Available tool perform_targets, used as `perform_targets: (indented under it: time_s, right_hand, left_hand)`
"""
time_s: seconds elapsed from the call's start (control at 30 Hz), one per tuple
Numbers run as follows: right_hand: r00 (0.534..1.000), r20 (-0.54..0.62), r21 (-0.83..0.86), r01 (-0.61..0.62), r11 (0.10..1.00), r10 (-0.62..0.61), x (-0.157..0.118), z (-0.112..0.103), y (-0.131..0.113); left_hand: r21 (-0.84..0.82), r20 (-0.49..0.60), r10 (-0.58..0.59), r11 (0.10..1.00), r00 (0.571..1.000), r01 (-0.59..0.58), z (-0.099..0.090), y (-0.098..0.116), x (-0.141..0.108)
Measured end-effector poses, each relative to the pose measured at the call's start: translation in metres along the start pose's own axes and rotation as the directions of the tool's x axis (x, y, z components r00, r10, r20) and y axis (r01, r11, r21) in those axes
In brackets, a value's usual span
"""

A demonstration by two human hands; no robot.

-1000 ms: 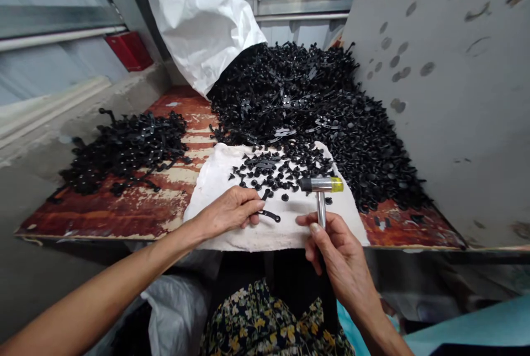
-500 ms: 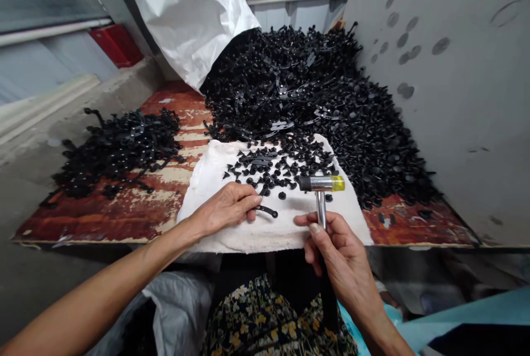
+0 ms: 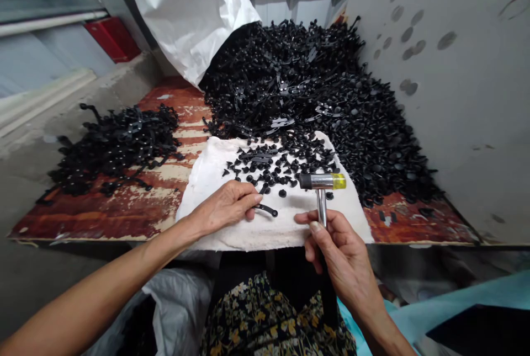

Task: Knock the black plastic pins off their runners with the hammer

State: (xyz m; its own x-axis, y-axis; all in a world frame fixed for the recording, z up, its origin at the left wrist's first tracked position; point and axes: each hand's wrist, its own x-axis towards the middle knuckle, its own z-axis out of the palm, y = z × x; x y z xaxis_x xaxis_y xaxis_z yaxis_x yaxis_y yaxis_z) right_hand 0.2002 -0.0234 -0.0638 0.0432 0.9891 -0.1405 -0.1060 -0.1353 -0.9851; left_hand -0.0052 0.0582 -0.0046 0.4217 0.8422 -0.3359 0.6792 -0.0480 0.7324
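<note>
My left hand point(image 3: 229, 205) is closed on a small black strip point(image 3: 267, 210) with a round hole at its end, low over the white cloth point(image 3: 215, 237). In my right hand point(image 3: 342, 245) is a mallet point(image 3: 322, 182), held by its metal shaft near the head. One mallet face is black, the other translucent yellow; its head is raised above the cloth. Many small black mushroom-shaped studs point(image 3: 282, 194) and a few flat black strips point(image 3: 261, 158) lie on the cloth beyond my hands.
A big heap of black strips point(image 3: 285, 88) spills from a white sack point(image 3: 190, 8) at the back. Black studs point(image 3: 381, 141) pile up against the grey board point(image 3: 472, 96) on the right. More strips point(image 3: 116, 146) lie heaped on the left of the worn red table point(image 3: 136, 218).
The camera view has shifted very slightly. Both hands keep their hold on the strip and the mallet, with hardly any movement.
</note>
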Motion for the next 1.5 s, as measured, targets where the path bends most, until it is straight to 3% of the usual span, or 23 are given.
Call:
perform_targets:
  time_s: [0.2, 0.37, 0.5, 0.6, 0.73, 0.83, 1.0, 1.2, 1.33, 1.43, 1.5]
  right_hand:
    - [1.0, 0.007, -0.016, -0.003, 1.0, 0.003, 0.001, 0.0, -0.001]
    - [0.999, 0.033, -0.089, 0.012, 0.996, -0.01, -0.001, -0.004, -0.003]
    - [0.989, 0.028, -0.247, 0.146, 0.958, -0.143, -0.001, -0.012, -0.01]
    - [0.947, 0.071, -0.424, 0.313, 0.85, -0.314, 0.003, -0.016, -0.015]
    - [0.822, 0.272, -0.535, 0.561, 0.632, -0.501, 0.011, -0.014, -0.026]
    - [0.741, 0.348, -0.543, 0.659, 0.521, -0.575, 0.016, -0.01, -0.034]
    - [0.741, 0.469, -0.671, 0.653, 0.351, -0.481, 0.023, -0.008, -0.041]
    - [0.699, 0.397, -0.616, 0.683, 0.391, -0.595, 0.02, -0.004, -0.05]
    - [0.737, 0.494, -0.678, 0.658, 0.327, -0.461, 0.024, -0.004, -0.048]
    - [0.738, 0.421, -0.643, 0.653, 0.4, -0.528, 0.025, -0.005, -0.045]
    - [0.736, 0.424, -0.645, 0.655, 0.394, -0.529, 0.024, -0.006, -0.042]
  left_hand:
    - [0.069, -0.038, 0.015, 0.998, 0.999, -0.012, -0.003, 0.003, 0.005]
    - [0.103, 0.007, 0.015, 0.995, 1.0, -0.016, -0.007, 0.006, 0.01]
    - [0.09, 0.003, 0.025, 0.996, 1.0, -0.025, -0.007, 0.004, 0.012]
    - [0.06, 0.029, 0.018, 0.998, 0.999, -0.02, -0.008, 0.003, 0.014]
    - [0.076, 0.038, -0.011, 0.997, 0.999, 0.008, -0.011, 0.003, 0.015]
    - [0.077, 0.034, -0.03, 0.997, 0.999, 0.028, -0.013, 0.003, 0.015]
    - [0.064, 0.04, -0.023, 0.998, 0.999, 0.021, -0.013, 0.004, 0.014]
    - [0.011, 0.028, -0.008, 1.0, 1.0, 0.007, -0.01, 0.002, 0.013]
    - [0.036, 0.029, 0.017, 0.999, 0.999, -0.018, -0.008, -0.001, 0.013]
    - [0.048, 0.018, 0.037, 0.998, 0.999, -0.038, -0.007, -0.001, 0.013]
    - [0.045, 0.009, 0.037, 0.998, 0.999, -0.038, -0.006, -0.001, 0.013]
